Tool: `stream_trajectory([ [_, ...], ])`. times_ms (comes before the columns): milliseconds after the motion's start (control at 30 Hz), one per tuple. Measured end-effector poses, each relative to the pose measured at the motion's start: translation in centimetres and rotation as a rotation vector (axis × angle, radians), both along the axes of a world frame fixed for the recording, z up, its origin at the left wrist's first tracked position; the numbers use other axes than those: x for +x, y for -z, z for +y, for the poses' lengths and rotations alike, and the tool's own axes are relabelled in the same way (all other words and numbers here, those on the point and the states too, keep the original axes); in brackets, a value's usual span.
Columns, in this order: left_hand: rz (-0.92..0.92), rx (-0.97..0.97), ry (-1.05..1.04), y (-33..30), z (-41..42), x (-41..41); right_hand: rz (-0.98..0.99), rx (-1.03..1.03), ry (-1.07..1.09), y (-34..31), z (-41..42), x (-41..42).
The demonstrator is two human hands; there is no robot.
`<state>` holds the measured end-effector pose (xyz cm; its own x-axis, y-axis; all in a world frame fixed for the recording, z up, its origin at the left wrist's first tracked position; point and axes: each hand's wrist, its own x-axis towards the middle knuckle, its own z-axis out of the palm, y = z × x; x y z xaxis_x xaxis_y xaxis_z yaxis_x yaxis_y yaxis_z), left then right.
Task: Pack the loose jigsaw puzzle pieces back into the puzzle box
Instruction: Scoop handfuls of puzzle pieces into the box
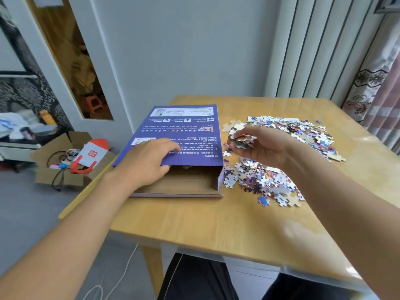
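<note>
Puzzle pieces, small colourful cardboard shapes (292, 135), lie heaped on the pale wooden desk (194, 217) just right of the flat purple cardboard puzzle box (184, 135). Right hand (264, 146) hangs above the heap, its grip curled round a clump of pieces (242, 140), likely bound for the box. Left hand (149, 161) grips the purple lid's near edge, apparently lifting it to keep the brown opening (186, 180) clear.

A home room: patterned curtain (368, 94), wooden table (216, 224), cardboard box of household clutter (65, 165) on the floor.
</note>
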<state>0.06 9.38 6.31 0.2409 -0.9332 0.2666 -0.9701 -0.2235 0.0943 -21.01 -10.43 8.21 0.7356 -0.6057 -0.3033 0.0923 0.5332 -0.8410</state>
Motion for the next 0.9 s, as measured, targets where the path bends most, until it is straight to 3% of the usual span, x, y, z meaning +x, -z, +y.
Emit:
stream_trajectory([
  [200, -0.097, -0.167, -0.062, -3.3, -1.8, 0.4, 0.004, -0.137, -0.129, -4.2, 2.6, 1.5],
  [333, -0.049, -0.143, -0.048, -8.2, -3.4, 1.2, 0.016, -0.286, -0.139, -8.2, 4.0, 2.5],
  [500, 0.048, -0.092, 0.021, -11.9, -5.0, 1.1, 0.188, -0.651, -0.125, -12.1, 5.1, 3.3],
  [767, 0.067, -0.050, 0.045, -12.5, -5.4, 1.4, 0.667, -1.575, -0.173, -12.3, 7.5, 5.0],
  [900, 0.077, -0.081, 0.041, -12.1, -5.1, 1.3, 0.683, -1.698, -0.084, -10.7, 8.7, 5.7],
])
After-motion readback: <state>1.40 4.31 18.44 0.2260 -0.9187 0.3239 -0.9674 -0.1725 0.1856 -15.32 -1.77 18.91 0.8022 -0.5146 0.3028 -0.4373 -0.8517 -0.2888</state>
